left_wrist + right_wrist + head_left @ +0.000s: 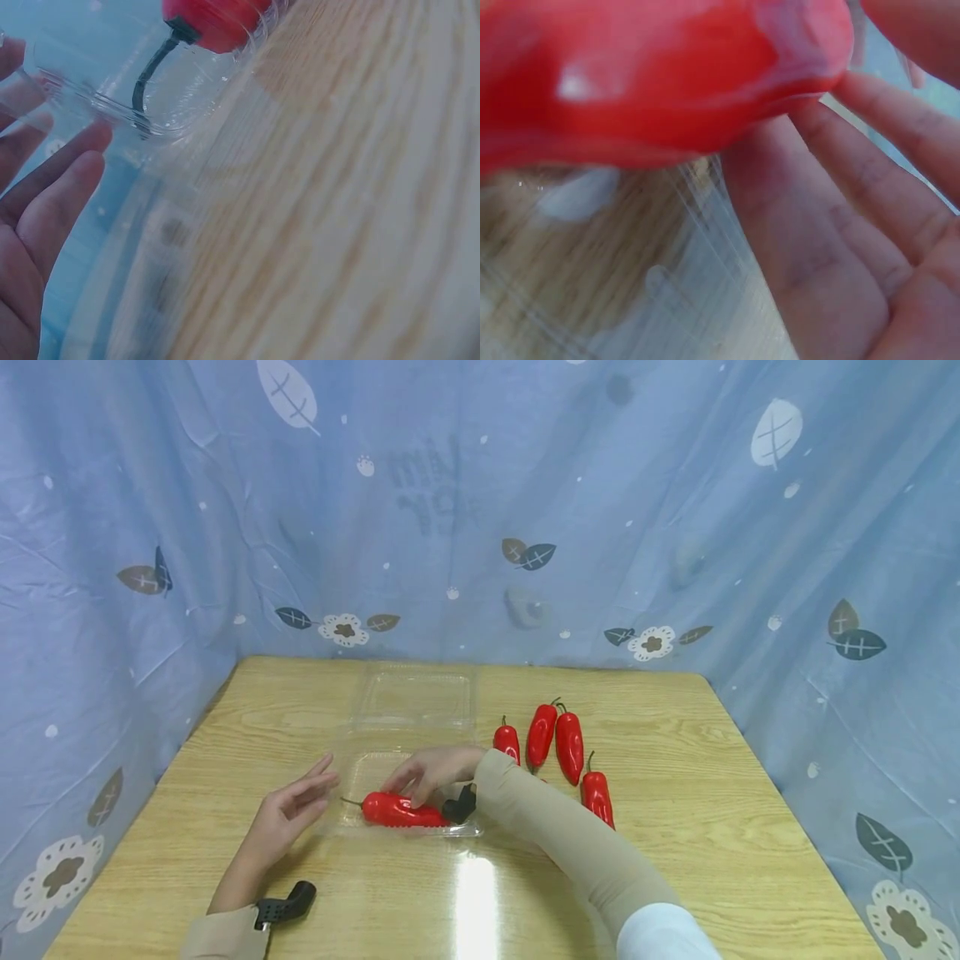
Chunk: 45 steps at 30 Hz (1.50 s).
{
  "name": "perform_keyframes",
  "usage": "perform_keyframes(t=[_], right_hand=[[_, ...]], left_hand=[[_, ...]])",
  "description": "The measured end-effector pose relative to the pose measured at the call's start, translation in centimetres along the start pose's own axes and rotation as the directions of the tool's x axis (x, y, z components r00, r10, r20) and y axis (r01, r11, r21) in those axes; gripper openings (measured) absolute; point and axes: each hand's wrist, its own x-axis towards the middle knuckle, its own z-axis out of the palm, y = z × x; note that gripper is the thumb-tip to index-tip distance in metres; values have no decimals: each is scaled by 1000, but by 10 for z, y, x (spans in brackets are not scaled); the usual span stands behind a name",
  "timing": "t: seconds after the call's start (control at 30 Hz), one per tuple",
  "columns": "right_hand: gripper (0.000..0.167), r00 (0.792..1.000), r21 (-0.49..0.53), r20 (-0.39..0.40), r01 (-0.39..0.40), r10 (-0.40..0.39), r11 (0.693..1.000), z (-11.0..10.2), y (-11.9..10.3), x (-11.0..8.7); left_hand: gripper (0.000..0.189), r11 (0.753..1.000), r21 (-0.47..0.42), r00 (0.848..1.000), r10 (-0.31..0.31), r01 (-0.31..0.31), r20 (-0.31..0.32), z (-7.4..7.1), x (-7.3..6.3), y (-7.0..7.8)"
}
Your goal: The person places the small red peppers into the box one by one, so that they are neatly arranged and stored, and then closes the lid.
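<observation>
As a person's right hand (435, 772) grips it from above, a glossy red pepper (393, 810) lies sideways inside the near half of a clear plastic container (367, 770), alongside its front wall. Smooth and bright, with white highlights along its skin, the pepper is plump at the stem end and points a thin, dark green stem (154, 71), gently curved, toward the container's left edge. The right hand's fingers are bent around the pepper, thumb on the near side, leaving little opening between them. Just left of the container, the left hand (281, 822) is held with fingers spread and loosely bent, holding nothing; whether its fingertips touch the plastic cannot be told. The container's lid (416, 697) lies folded back behind it, flat on the wood-grained desk (712, 793). To the container's right, more red peppers (569, 747) with dark stems lie loosely grouped, some partly hidden by the right arm's beige sleeve (562, 843). Behind the container hangs a blue curtain (450, 485) printed with leaves and white flowers.
</observation>
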Motion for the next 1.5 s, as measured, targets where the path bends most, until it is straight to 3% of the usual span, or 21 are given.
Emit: perform_keyframes(t=[0.33,0.67,0.87,1.07,1.5], right_hand=[[54,995,-34,-98,-25,22,999,-3,3,-2],[58,978,4,-190,89,-87,996,-13,-10,-24],[57,944,63,-298,166,-140,984,-18,-15,-49],[58,896,90,-414,217,-162,972,-18,-8,-79],[57,799,150,-586,268,-133,952,0,18,-149]], left_hand=[[32,998,38,999,-46,46,-4,1,1,2],[31,1000,3,1000,-16,16,-9,0,1,3],[31,1000,-15,1000,8,-8,-3,1,1,2],[32,1000,-27,1000,6,-6,-1,1,0,1],[32,1000,-18,1000,18,-17,8,0,0,0]])
